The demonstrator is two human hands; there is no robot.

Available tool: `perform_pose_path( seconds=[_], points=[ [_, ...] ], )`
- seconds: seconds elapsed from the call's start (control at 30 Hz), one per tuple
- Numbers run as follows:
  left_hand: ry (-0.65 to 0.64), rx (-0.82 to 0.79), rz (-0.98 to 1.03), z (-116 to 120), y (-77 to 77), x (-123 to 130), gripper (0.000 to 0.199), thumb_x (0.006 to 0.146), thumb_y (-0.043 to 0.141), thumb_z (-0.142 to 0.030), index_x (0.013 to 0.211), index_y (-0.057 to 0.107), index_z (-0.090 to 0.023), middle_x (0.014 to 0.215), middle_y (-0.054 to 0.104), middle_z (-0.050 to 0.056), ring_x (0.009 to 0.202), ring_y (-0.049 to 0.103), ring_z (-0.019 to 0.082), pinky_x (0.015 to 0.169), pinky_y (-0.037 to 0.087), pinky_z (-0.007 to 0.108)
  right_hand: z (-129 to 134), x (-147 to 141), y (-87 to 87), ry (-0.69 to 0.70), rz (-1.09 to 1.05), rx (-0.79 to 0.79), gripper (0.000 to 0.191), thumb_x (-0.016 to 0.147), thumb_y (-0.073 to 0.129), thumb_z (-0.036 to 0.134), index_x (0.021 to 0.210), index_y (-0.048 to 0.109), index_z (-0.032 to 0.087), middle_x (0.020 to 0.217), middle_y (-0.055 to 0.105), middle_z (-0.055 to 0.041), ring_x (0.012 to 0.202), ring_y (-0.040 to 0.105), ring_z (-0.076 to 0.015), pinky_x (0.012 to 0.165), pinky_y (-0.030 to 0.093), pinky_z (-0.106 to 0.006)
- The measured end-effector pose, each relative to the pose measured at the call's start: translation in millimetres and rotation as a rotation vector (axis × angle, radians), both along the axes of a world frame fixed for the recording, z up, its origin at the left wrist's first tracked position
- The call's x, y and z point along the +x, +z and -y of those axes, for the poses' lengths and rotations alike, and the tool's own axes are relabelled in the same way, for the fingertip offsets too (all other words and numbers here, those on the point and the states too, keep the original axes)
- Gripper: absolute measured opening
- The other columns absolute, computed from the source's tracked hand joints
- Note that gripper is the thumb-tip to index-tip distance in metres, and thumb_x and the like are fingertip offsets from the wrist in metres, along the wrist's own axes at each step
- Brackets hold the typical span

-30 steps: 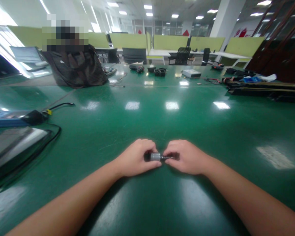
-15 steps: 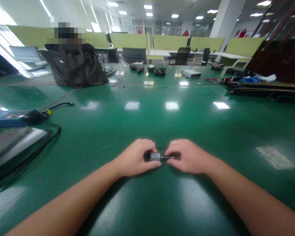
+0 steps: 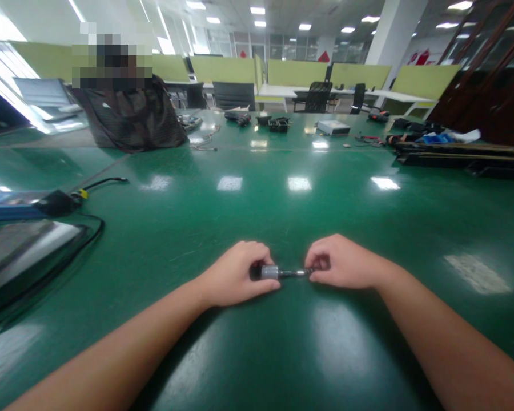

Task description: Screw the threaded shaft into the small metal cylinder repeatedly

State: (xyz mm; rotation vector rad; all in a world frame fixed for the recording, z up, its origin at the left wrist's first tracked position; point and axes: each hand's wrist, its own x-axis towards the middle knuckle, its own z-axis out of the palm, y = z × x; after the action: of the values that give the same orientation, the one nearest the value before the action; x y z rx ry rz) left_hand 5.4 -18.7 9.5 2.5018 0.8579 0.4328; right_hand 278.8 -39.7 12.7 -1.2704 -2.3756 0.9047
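Note:
My left hand point(image 3: 240, 274) is wrapped round a short grey-and-black cylinder point(image 3: 269, 272) held level, just over or on the green table; its left end is partly hidden in my palm. A thin shaft point(image 3: 292, 273), dark with a shiny part, sticks out to the right. At the shaft's far end, my right hand point(image 3: 346, 262) pinches a small dark piece point(image 3: 310, 271) between thumb and fingers. Whether that piece is part of the shaft or separate, I cannot tell.
On the left of the green table point(image 3: 257, 217) lie a flat grey device point(image 3: 29, 245) with a black cable and a blue case point(image 3: 12, 206). A dark bag point(image 3: 132, 120) stands behind, near a blurred-out person. Black boxes point(image 3: 278, 124) and a stack of dark panels point(image 3: 462, 157) lie farther back.
My right hand has moved right along the shaft, away from my left hand, and more of the shaft shows. My left hand has stayed in place on the cylinder.

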Motion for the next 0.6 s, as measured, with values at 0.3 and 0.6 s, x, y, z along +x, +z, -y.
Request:
perform_pose_path(
  seconds=[0.3,0.6],
  points=[
    [-0.002,0.0,0.005,2.0,3.0,-2.9,0.026,0.084,0.075,-0.043,0.087,0.066,-0.019,0.085,0.067,0.001,0.081,0.062,0.019,0.076,0.041,0.031,-0.3,2.8,4.6,-0.046,-0.018,-0.07,0.01,0.074,0.073,0.018,0.084,0.075,0.017,0.073,0.068,0.0003,0.064,0.06,-0.0125,0.059,0.046,-0.024],
    [0.018,0.013,-0.001,1.0,0.4,1.0,0.025,0.083,0.076,-0.042,0.088,0.066,-0.019,0.085,0.067,0.001,0.082,0.062,0.019,0.076,0.041,0.03,2.5,-14.9,-4.4,-0.074,-0.094,-0.065,0.016,0.077,0.078,0.024,0.091,0.077,0.018,0.073,0.069,0.0008,0.063,0.059,-0.0111,0.059,0.044,-0.022]
  ],
)
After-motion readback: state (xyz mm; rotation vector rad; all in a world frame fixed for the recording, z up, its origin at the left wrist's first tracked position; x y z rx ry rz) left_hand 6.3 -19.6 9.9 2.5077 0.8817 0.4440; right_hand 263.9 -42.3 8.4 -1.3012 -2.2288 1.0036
